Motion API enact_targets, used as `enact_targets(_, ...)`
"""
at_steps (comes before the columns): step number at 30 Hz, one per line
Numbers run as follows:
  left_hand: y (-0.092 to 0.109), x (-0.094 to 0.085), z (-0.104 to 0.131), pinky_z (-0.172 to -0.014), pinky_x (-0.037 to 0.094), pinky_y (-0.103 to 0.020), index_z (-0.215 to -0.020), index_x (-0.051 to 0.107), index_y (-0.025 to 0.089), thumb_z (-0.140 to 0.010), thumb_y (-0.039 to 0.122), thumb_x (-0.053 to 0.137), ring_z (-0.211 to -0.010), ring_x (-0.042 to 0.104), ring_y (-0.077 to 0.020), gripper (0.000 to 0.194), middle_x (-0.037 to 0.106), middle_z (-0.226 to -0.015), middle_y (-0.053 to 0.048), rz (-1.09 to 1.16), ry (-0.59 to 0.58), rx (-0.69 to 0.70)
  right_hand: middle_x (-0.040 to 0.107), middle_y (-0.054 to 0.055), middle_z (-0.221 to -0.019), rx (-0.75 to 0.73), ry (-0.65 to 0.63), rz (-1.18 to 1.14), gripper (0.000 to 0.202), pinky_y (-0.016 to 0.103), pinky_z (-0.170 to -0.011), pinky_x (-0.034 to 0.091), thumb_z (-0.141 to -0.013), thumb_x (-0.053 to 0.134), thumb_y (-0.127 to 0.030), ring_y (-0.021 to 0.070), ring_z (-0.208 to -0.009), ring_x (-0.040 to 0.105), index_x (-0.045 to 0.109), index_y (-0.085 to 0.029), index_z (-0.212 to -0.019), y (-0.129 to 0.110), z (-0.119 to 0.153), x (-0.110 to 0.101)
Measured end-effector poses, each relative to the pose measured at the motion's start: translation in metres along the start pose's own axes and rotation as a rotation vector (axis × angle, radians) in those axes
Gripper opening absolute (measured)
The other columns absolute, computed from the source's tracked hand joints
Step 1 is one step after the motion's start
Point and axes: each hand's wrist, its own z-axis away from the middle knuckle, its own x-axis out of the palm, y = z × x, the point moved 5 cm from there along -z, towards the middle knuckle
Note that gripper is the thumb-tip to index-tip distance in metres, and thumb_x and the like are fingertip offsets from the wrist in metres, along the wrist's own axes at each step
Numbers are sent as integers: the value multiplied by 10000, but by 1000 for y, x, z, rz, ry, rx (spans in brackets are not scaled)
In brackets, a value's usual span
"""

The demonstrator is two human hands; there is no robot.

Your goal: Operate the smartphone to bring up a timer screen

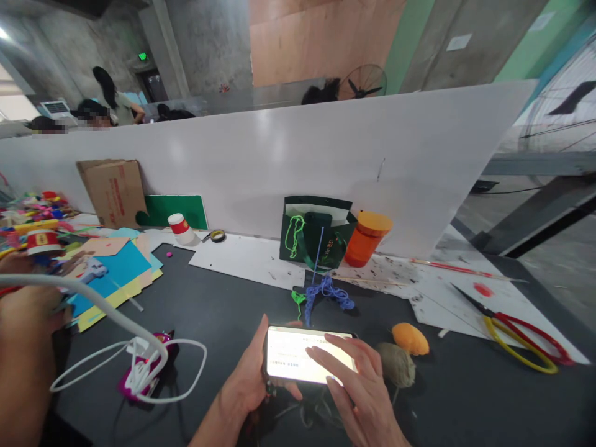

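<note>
My left hand (249, 375) grips a smartphone (298, 369) by its left end, held flat with the lit screen up. The fingers of my right hand (356, 385) rest on the right part of the screen. Just past the phone lies a tangle of blue yarn (333, 292) with a bit of green yarn (298, 298). To the right of my right hand sit a brownish yarn ball (398, 365) and an orange yarn ball (410, 338) on the dark table (223, 310).
A dark green paper bag (314, 233) and an orange cup (367, 239) stand against the white partition (279, 161). Red-and-yellow scissors (516, 332) lie at right. White cables and a pink device (142, 366) lie at left, beside coloured paper (114, 273). Another person's arm (23, 329) is at far left.
</note>
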Motion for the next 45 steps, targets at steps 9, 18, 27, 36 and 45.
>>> enact_targets(9,1,0,0,-374,585,-318,-1286,559,35,-942,545,307,-760,748,-309,665,751,-1046,-229,2,12,-10,535,116,-1242,61,89,-42,457,446,-919,378,-874,433,-46,276,-1082,519,563,-179,-1291,-1,-3,-11)
enact_targets(18,2,-2,1,-368,571,-309,-1290,551,12,-937,560,301,-688,746,-288,698,758,-1018,-226,-2,44,6,604,85,-1269,406,270,-117,480,442,-905,450,-922,449,-137,288,-1163,539,483,-282,-1378,19,11,-11)
enact_targets(27,8,-1,2,-419,546,-367,-1342,501,63,-925,524,266,-542,715,-271,665,759,-1061,-181,41,46,58,495,36,-1483,1315,234,-754,593,408,-940,514,-907,447,-575,298,-1300,504,430,-292,-1429,26,33,25)
enact_targets(36,12,-1,6,-478,481,-381,-1406,416,117,-905,524,272,-482,704,-305,661,774,-1000,-159,64,5,81,700,96,-1245,1354,257,-1022,642,466,-966,511,-788,529,-686,348,-1203,592,640,-224,-1220,30,21,23)
enact_targets(45,11,-1,8,-489,441,-354,-1444,356,150,-891,527,314,-510,709,-302,671,776,-988,-147,70,-46,71,741,125,-1161,1236,162,-1080,668,435,-866,555,-788,647,-571,347,-1112,653,555,-198,-1336,27,9,20)
